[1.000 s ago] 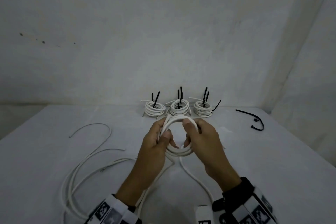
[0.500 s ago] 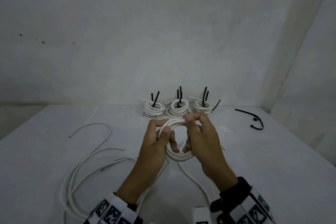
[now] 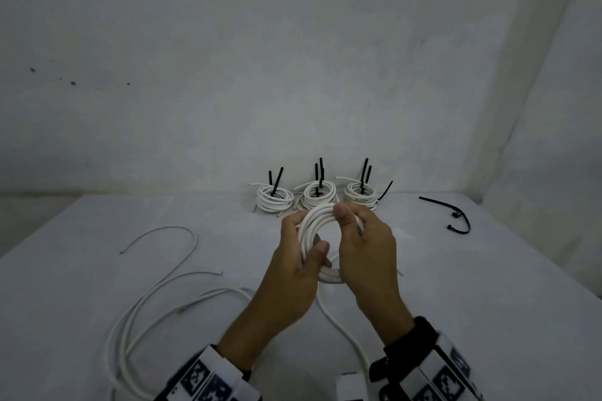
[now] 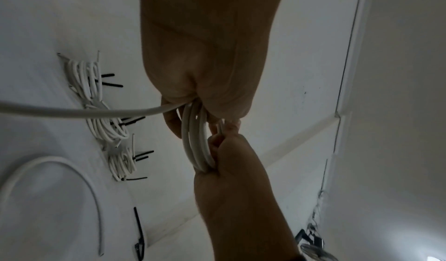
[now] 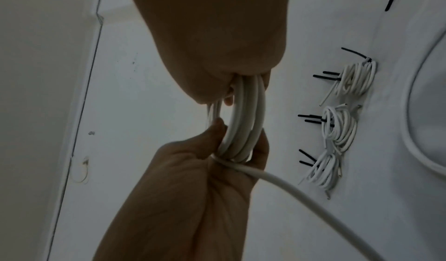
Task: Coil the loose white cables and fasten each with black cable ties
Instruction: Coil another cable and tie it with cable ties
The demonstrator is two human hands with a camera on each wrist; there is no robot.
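Here, both hands point(image 3: 329, 257) grip the coil point(image 3: 314, 221).

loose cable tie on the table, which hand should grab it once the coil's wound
Probably the right hand. The cable tie lies on its side of the table, beyond it, while the left hand grips the coil and could hold it alone.

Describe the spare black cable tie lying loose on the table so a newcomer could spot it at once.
Start at the table's far edge, where three tied white coils sit in a row. Look right of them, near the corner: the loose black cable tie lies bent on the surface, alone and fastened round nothing.
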